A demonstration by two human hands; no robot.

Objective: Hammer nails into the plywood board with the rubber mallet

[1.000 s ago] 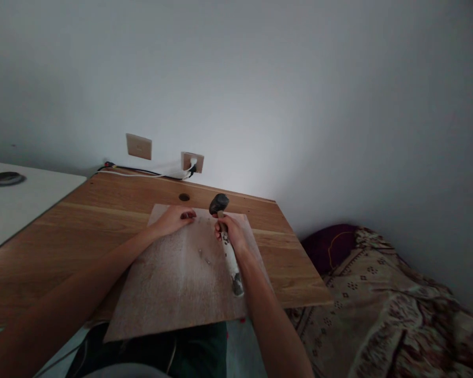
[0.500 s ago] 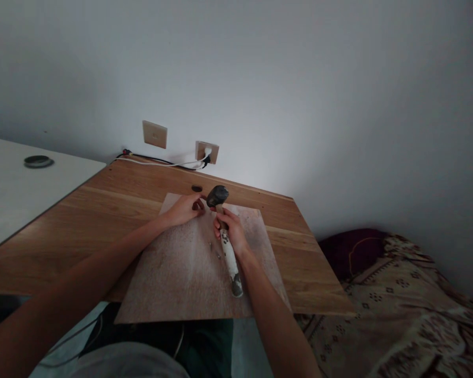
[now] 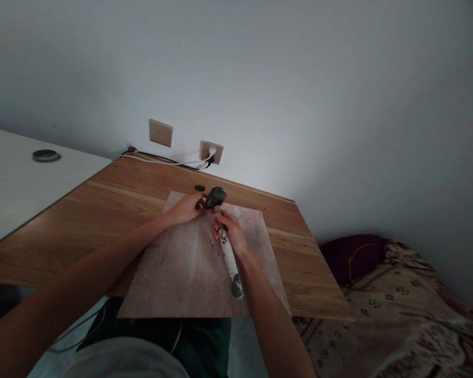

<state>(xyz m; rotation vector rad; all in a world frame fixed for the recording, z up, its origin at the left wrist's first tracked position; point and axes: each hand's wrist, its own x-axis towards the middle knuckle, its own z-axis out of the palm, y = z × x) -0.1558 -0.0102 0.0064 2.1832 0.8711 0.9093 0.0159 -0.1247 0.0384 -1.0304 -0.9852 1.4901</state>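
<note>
My right hand (image 3: 231,229) is wrapped round the upper handle of a hammer (image 3: 229,257), which has a dark metal head and a worn white handle. The hammer's head is beside the fingertips of my left hand (image 3: 188,208). Those fingers are curled and pinched close above a thin wooden board (image 3: 181,273); what they hold, if anything, is hidden behind the fingers and the hammer head. A few small nails (image 3: 216,249) lie on the board, left of the hammer's handle.
The board rests on a wooden desk (image 3: 114,210) with a round cable hole (image 3: 199,188). Cables (image 3: 161,159) run along the wall to a socket (image 3: 212,151). A white tabletop (image 3: 19,194) with a round dark object (image 3: 46,155) adjoins at left. Patterned bedding (image 3: 390,304) lies at right.
The hammer's head has come slightly left and closer to my left fingertips. My left hand has stayed in nearly the same spot on the board, and the view has shifted a little.
</note>
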